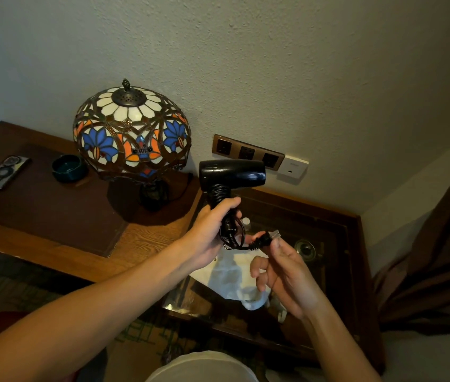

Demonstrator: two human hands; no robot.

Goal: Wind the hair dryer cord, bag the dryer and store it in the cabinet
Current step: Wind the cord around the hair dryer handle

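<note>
The left hand grips the black hair dryer upright by its cord-wrapped handle, barrel pointing right, while the right hand pinches the plug just beside the handle's foot, above the white bag on the worktop.

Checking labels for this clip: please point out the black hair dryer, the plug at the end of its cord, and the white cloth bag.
black hair dryer (pixel 232 172), head view, on the barrel.
plug (pixel 269 235), head view, on its body near the prongs.
white cloth bag (pixel 234 274), head view, on the fabric's middle.
</note>
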